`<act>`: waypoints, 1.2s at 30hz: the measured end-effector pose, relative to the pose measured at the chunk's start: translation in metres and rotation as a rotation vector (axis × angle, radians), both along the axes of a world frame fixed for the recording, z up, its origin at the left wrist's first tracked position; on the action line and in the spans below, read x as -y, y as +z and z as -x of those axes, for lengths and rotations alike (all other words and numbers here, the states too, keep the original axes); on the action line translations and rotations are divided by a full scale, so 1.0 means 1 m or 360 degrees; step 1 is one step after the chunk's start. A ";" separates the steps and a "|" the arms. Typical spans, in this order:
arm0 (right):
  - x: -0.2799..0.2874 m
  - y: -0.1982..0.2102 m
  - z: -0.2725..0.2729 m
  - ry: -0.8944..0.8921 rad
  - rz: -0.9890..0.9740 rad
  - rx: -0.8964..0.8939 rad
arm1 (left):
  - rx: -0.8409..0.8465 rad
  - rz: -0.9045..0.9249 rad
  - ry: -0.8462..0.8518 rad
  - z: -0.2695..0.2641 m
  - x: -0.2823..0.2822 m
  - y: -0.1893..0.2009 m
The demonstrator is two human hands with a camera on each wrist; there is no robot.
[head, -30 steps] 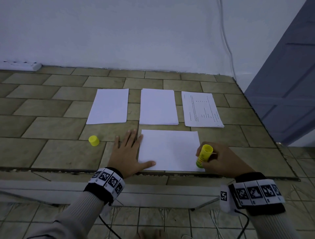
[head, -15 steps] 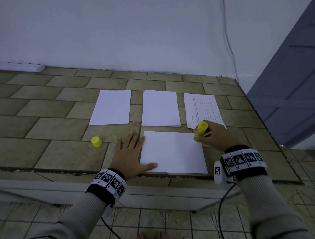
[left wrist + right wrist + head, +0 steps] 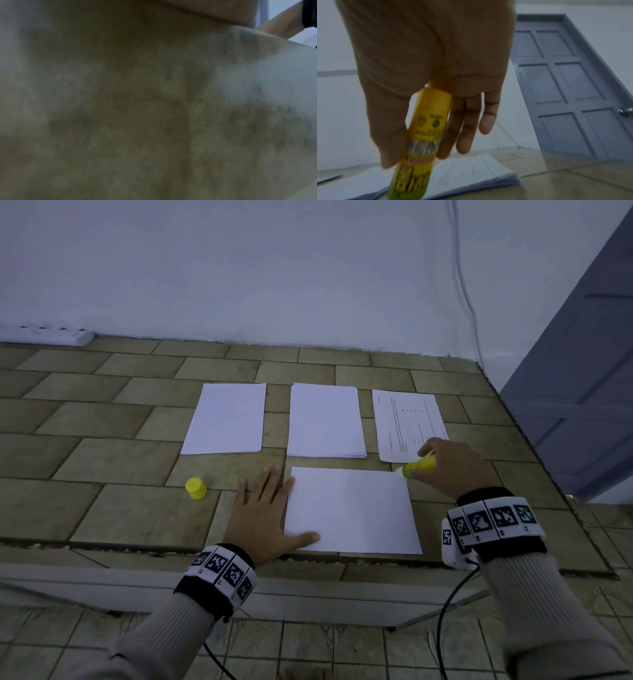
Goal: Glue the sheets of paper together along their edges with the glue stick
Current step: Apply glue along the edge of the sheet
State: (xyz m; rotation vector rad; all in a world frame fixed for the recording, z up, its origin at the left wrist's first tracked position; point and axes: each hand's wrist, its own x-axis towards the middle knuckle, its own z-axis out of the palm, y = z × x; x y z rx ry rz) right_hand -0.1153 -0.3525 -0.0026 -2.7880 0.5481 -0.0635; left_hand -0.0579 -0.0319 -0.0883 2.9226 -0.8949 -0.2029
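A blank white sheet (image 3: pixel 352 510) lies landscape on the tiled surface near the front edge. My left hand (image 3: pixel 265 515) rests flat on its left edge, fingers straight, thumb on the near corner. My right hand (image 3: pixel 452 465) grips the yellow glue stick (image 3: pixel 419 465), tilted low, with its tip at the sheet's far right corner. In the right wrist view the glue stick (image 3: pixel 421 146) sits between thumb and fingers. The left wrist view is a dark blur of tile. Behind the sheet lie two white stacks (image 3: pixel 226 419) (image 3: pixel 325 421) and a printed stack (image 3: pixel 409 424).
The yellow glue cap (image 3: pixel 196 488) stands on the tiles left of my left hand. A white power strip (image 3: pixel 48 335) lies at the far left by the wall. A grey door (image 3: pixel 582 392) stands on the right. The tiled surface ends in a ledge (image 3: pixel 308 556) near me.
My right hand carried the glue stick from the sheet's near right corner up its right edge to the far right corner and tilted it down. The left hand stayed put.
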 end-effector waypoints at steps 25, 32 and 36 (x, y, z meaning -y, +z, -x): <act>0.044 -0.020 0.023 -0.0745 -0.0515 0.0180 | 0.0057 -0.0016 -0.0031 0.000 -0.002 -0.003; -0.002 -0.025 0.028 -0.0387 -0.0351 -0.0365 | 0.0086 0.0054 -0.0035 -0.001 -0.003 -0.009; -0.029 -0.016 -0.005 -0.0082 -0.0345 0.0015 | 0.0077 0.0040 -0.0012 -0.001 -0.003 -0.010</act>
